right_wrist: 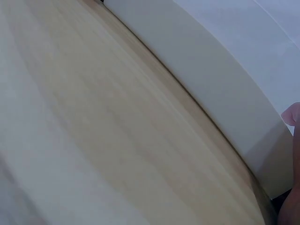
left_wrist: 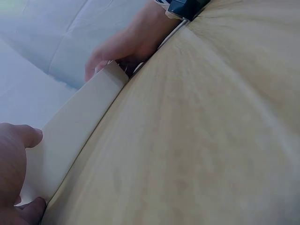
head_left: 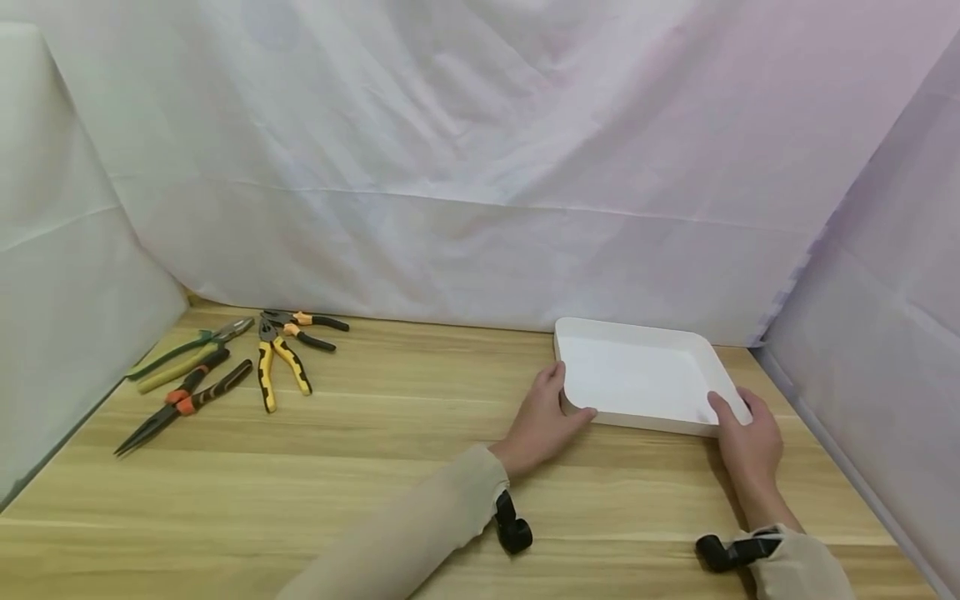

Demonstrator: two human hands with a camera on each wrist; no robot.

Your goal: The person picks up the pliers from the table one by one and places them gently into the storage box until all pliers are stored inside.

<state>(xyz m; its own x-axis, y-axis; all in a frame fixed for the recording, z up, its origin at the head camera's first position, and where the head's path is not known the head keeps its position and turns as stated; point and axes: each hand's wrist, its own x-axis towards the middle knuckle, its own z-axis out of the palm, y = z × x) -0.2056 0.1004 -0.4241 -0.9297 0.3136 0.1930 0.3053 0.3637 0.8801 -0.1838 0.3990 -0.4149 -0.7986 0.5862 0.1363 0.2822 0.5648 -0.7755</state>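
Note:
A shallow white tray (head_left: 637,379) with rounded corners lies on the table at the right, near the back cloth. My left hand (head_left: 543,421) grips its near left corner, thumb on the front wall and fingers along the left side. At the near right corner my right hand (head_left: 752,442) holds the tray, its thumb over the rim and its fingers outside. The left wrist view shows the tray's front wall (left_wrist: 79,122) low against the wood, a hand at either end. In the right wrist view, the thumb (right_wrist: 291,114) shows at the rim.
Several pliers lie at the back left: a green-and-yellow pair (head_left: 180,369), long-nose pliers with red-and-black handles (head_left: 183,404), a yellow-and-black pair (head_left: 266,375) and an orange-and-black pair (head_left: 311,340). White cloth (head_left: 450,258) walls the table (head_left: 420,392) at the back and sides.

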